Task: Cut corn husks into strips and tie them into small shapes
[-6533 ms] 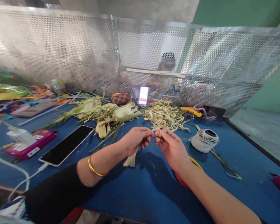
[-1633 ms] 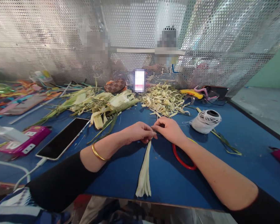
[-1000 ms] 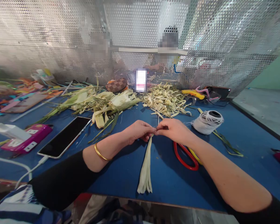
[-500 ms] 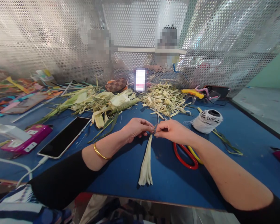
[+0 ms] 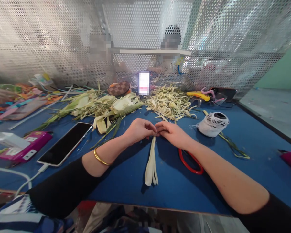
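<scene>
The blue table (image 5: 126, 191) ends at a near edge that crosses the view just beyond the lower tips of the husk bundle (image 5: 150, 165). On the right, a dark-trimmed edge slants away toward the perforated metal screen (image 5: 75, 61), which bounds the back. A stretch of blue surface lies between the bundle and the black phone (image 5: 66, 144), and another runs from the right forearm to the dark trim, with the spool of white thread (image 5: 212, 126) and a green strip (image 5: 232, 148) on it. Room is tighter behind the hands, where the shredded husk pile (image 5: 169, 103) and the larger corn husks (image 5: 106, 108) spread across. The red handle (image 5: 183, 164) sits close by, partly under the right forearm.

The husk bundle is pale cream-green, gathered narrow at the top and fanning into several flat, blunt-ended strips that point toward the near edge. It hangs below the meeting fingertips, in the middle of the work area; whether its tips touch the surface cannot be told.

The left hand (image 5: 140, 130) has thumb and fingers pressed together, pinching the bundle's top. The right hand (image 5: 172, 134) has its fingertips brought together at the same spot; what exactly they pinch is too small to tell.
</scene>
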### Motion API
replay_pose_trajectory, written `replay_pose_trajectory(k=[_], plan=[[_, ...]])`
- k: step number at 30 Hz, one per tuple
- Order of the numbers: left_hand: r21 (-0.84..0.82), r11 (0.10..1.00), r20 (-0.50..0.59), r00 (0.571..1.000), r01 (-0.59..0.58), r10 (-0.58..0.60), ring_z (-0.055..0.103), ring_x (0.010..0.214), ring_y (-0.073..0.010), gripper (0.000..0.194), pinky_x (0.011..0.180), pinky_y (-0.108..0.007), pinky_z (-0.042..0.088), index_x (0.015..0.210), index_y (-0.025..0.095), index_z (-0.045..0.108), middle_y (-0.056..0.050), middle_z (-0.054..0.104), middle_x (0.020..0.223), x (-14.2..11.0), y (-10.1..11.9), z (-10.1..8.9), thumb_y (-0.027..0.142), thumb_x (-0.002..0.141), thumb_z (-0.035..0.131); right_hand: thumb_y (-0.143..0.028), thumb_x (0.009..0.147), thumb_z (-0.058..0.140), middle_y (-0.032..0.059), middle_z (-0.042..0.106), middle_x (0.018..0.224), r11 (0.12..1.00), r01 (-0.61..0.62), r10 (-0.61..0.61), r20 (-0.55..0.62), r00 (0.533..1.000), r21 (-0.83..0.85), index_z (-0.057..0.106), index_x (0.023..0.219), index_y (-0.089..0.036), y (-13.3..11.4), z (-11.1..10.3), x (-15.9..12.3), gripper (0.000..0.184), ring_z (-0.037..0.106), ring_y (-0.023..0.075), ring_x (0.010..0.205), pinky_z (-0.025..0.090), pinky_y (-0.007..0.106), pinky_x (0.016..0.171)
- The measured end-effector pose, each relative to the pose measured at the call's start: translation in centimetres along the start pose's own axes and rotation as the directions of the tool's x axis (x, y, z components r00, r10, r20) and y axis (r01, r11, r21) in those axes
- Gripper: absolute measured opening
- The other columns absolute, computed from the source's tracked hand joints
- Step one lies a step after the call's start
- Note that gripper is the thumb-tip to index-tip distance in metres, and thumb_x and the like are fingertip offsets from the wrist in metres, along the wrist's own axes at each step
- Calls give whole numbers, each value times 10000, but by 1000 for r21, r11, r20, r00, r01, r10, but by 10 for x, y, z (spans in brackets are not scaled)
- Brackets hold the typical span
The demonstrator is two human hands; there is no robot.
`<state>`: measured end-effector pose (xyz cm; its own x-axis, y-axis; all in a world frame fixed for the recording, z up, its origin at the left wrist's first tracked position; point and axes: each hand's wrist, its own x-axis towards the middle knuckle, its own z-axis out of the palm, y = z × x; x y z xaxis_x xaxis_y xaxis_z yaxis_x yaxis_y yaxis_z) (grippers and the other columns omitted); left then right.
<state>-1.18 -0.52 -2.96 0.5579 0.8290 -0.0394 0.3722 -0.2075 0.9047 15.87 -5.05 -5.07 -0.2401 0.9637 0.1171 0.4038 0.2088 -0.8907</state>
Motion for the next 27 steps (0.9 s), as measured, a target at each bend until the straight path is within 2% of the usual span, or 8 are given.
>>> replay_pose_trajectory(k=[5, 9, 13, 19, 22, 24, 27], plan=[[247, 967, -66, 995, -58, 76, 582, 503, -100, 145, 506, -191, 433, 699, 170, 725, 23, 665, 584, -2, 2, -2, 125, 650, 596, 5, 753, 447, 39, 720, 900, 994, 17, -20, -26, 999, -106, 561, 978, -184, 2, 0, -1, 315, 669, 145, 826, 496, 323, 815], [480, 866, -112, 970, -139, 218, 629, 634, -131, 197, 574, -207, 422, 730, 209, 741, 19, 700, 648, -5, 4, 0, 130, 654, 576, 10, 755, 451, 29, 719, 895, 978, 17, -29, -52, 998, -207, 557, 955, -193, -3, 2, -2, 304, 667, 146, 840, 491, 316, 814], [612, 776, -140, 946, -150, 293, 637, 695, -153, 219, 602, -230, 405, 788, 224, 740, 4, 722, 725, -8, 2, 4, 153, 690, 557, -8, 773, 468, 30, 722, 879, 960, 4, -27, -77, 997, -281, 569, 939, -192, -7, 2, -4, 268, 671, 155, 838, 493, 312, 802], [758, 630, -99, 926, -167, 364, 633, 708, -166, 178, 587, -248, 370, 791, 219, 712, -14, 717, 745, -7, -6, 9, 211, 784, 535, -15, 779, 493, 17, 728, 904, 939, 68, -97, -69, 993, -338, 607, 972, -215, -8, 3, -5, 301, 675, 160, 864, 493, 302, 795], [800, 566, -60, 911, -201, 407, 634, 722, -173, 173, 603, -258, 374, 793, 201, 691, -29, 711, 758, -4, -11, 10, 232, 817, 522, -38, 791, 491, 30, 732, 904, 937, 60, -95, -84, 992, -345, 626, 996, -211, -8, 3, -5, 300, 676, 165, 857, 493, 303, 788], [796, 563, -62, 897, -221, 438, 633, 735, -171, 151, 620, -257, 382, 800, 198, 679, -27, 707, 767, -3, -13, 11, 223, 816, 531, -64, 795, 498, 34, 735, 873, 937, 24, -70, -120, 990, -349, 644, 988, -203, -6, 3, -4, 280, 677, 167, 829, 493, 296, 767], [754, 605, -85, 876, -255, 476, 624, 726, -157, 111, 631, -247, 386, 785, 203, 669, -11, 701, 760, -3, -12, 11, 199, 796, 559, -104, 784, 525, 20, 730, 773, 943, -31, -29, -175, 984, -332, 682, 955, -202, -2, 0, -2, 251, 667, 164, 742, 487, 279, 708]])
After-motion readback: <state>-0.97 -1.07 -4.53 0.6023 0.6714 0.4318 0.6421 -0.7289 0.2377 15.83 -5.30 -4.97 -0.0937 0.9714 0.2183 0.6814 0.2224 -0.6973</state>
